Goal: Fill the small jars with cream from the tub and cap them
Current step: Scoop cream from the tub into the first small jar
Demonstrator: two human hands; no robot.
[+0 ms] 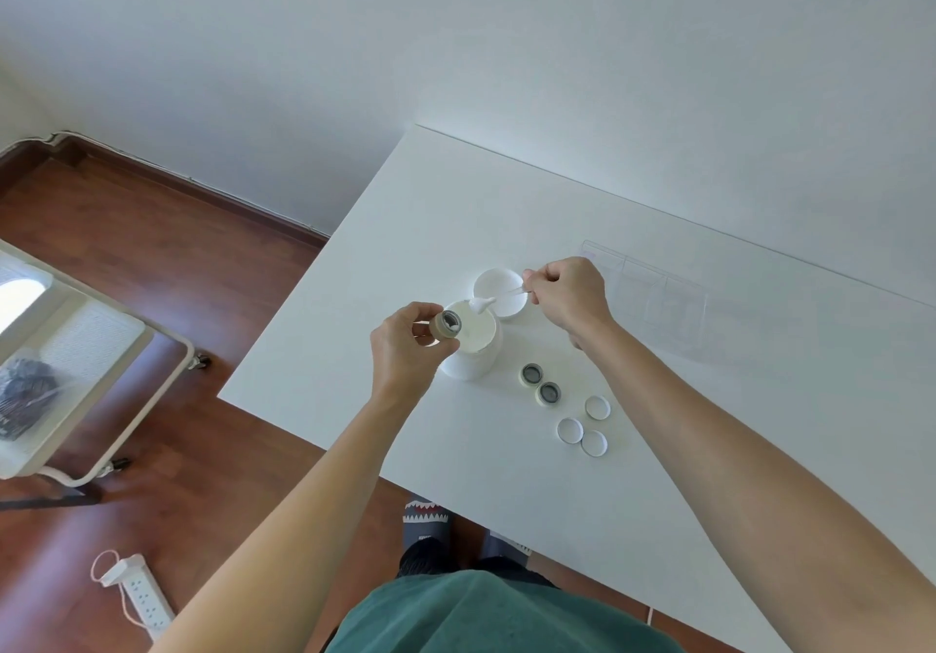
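A plain white bench stands against a white wall, its left edge dropping to a red-brown wooden floor. Near that left edge sits the open white plastic cream tub, with its round white lid lying just beyond it.

The left hand grips 1 small tan glass jar between curled fingers and thumb, tilted with its mouth toward the tub. The right hand pinches a thin clear spatula, closed fingers on the handle, its tip loaded with a blob of white cream above the tub's rim, close to the jar.

Likely trouble: the blob is large against the narrow jar mouth, so it could smear on the rim or threads, or drop onto the bench, if the tip comes in off-centre. Cream on the threads would foul capping. The tilted jar could also let cream slide out.

2 more small open jars stand upright to the right of the tub, touching or nearly so, and 3 small white caps lie nearer still, close together. The right forearm passes above them; a lowered wrist could knock them. The tub is near the bench's left edge, so a nudge leftward risks a fall. To the far right, a clear plastic organiser lies faintly visible; open bench lies beyond and nearer.
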